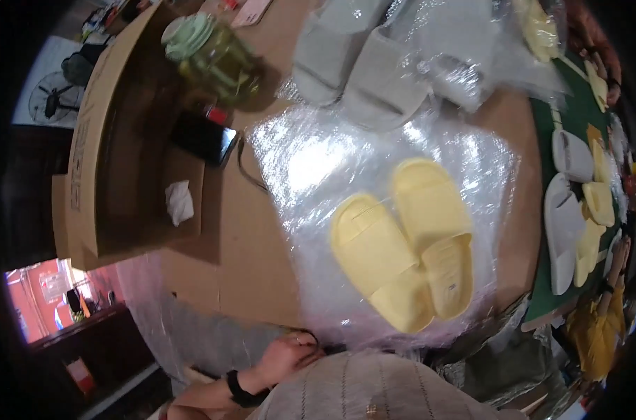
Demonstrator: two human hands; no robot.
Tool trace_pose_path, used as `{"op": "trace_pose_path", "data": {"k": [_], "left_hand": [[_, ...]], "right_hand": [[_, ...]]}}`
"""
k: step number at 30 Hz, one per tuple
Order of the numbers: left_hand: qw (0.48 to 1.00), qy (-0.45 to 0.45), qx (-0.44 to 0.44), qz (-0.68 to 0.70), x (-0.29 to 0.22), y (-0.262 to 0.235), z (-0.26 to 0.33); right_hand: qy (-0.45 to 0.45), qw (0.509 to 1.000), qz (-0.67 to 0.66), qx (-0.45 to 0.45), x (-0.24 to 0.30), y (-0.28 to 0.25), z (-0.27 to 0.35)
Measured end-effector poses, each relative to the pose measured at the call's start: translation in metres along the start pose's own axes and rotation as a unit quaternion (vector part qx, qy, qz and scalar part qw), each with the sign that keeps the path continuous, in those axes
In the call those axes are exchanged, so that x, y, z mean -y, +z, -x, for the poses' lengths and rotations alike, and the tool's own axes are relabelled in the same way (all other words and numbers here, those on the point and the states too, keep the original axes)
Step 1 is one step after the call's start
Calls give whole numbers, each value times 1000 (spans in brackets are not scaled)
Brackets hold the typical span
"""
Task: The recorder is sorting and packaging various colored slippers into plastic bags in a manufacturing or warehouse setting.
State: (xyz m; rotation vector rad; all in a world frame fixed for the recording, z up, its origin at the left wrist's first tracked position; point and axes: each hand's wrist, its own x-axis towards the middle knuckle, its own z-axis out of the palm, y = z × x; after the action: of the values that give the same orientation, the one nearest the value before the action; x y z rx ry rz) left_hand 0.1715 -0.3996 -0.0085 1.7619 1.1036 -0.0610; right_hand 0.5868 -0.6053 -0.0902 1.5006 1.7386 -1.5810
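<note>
Lying on glossy clear plastic sheet (297, 224), two smooth pale-yellow slippers (388, 262) are risking a slide.
Left hand (290, 358) is resting nearby, grip unclear; right hand is not showing; tugging the sheet could drag them.

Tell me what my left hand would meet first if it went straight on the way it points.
Your left hand would likely meet the clear plastic sheet first, then the left yellow slipper; depth there is hard to judge.
</note>
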Motion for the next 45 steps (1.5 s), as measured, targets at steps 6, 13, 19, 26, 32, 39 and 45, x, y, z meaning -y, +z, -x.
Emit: {"op": "trace_pose_path", "data": {"k": [6,13,19,26,32,39,45], "left_hand": [[929,-299,-57,208,60,-30,105],[838,-499,192,112,155,-7,192],[901,-397,73,-159,86,-21,118],[933,-105,-194,-284,-5,-74,41],[927,93,-231,-281,-51,-94,-14],[916,222,-235,-239,-71,-97,-77],[894,196,-327,-237,-46,-25,-127]], "right_hand": [[16,999,35,0,31,-31,7],[-32,971,-204,-116,113,-101,-44],[-121,967,-202,-99,134,-99,-61],[-138,979,-121,-84,126,-142,-16],[-119,860,-186,-460,135,-185,5],[-128,788,-11,-603,160,-231,-31],[-88,788,142,-592,187,-238,-104]]}}
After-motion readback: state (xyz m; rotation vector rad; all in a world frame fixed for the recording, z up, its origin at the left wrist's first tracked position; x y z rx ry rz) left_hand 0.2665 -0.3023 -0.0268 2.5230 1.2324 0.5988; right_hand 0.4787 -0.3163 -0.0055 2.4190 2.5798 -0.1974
